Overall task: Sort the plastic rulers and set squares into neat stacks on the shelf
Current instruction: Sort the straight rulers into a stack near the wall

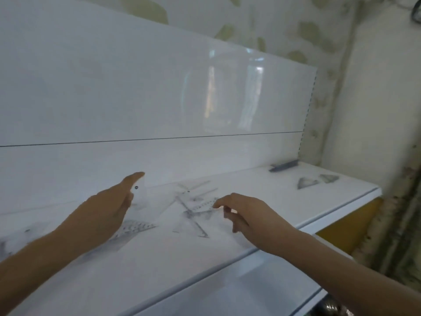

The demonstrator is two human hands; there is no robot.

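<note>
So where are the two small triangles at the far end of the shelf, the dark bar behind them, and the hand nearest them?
Triangles (307,183): head view, middle of the nearer one.
Bar (284,166): head view, its middle.
Right hand (246,208): head view, back of the hand.

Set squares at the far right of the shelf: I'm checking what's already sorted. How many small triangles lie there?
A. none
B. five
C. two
C: two small set squares lie side by side near the shelf end, apart from the loose pile between the hands.

Left hand extended with straight fingers; right hand hovers, fingers loosely curled.
</note>
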